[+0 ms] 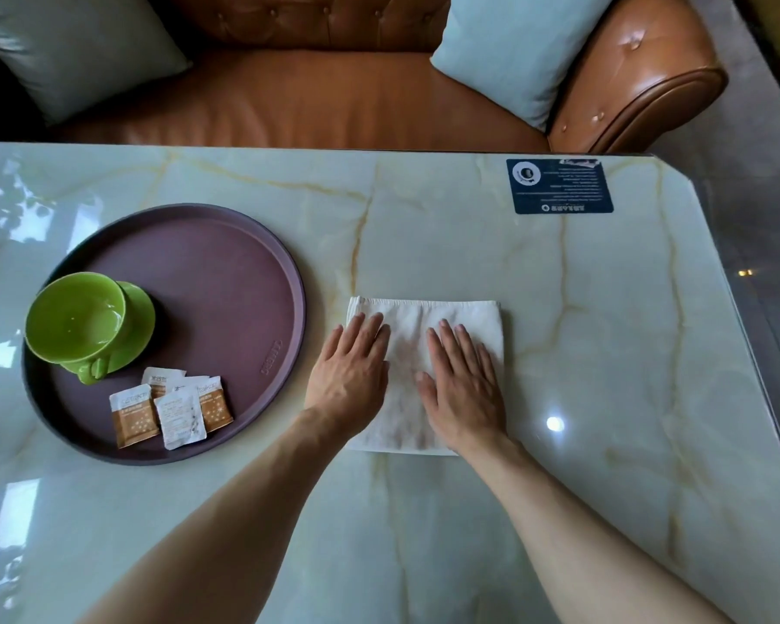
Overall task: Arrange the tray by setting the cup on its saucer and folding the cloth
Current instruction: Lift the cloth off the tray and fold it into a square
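Two hands (406, 376) flat on one cloth (451, 315), four sachets (172, 409)

Both hands press flat on the folded cloth (424, 353), left hand (350, 376) beside right hand (462, 385). Left of them on the counter (559, 331), the tray (226, 272) holds the cup (77, 324) on its saucer (138, 308) and sachets (172, 409).

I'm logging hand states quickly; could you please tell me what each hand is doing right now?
Left hand: open, pressing flat on the white cloth.
Right hand: open, pressing flat on the same cloth.
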